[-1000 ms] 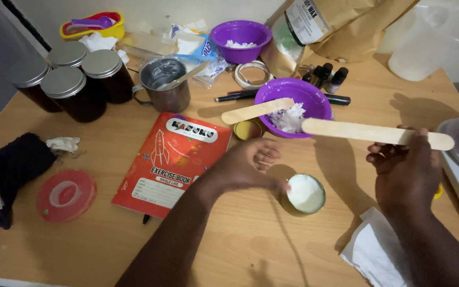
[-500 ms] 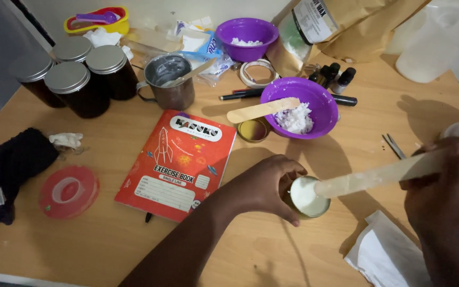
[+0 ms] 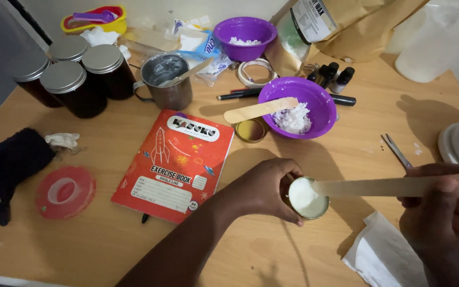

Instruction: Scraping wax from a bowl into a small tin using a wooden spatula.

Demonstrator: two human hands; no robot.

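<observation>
Left hand curls its fingers around the small tin, steadying it on the table. Right hand pinches a flat wooden stick, its tip resting at the tin's rim over the white cream. Tin appears filled nearly to the top; smoothing seemingly remains. Purple bowl of white flakes sits behind, red exercise book to the left.

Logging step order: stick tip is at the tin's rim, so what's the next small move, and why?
Probably dip the wooden stick into the white fill and stir. The left hand grips the small tin on the table, and the right hand holds the stick level, its tip at the tin's rim.
</observation>
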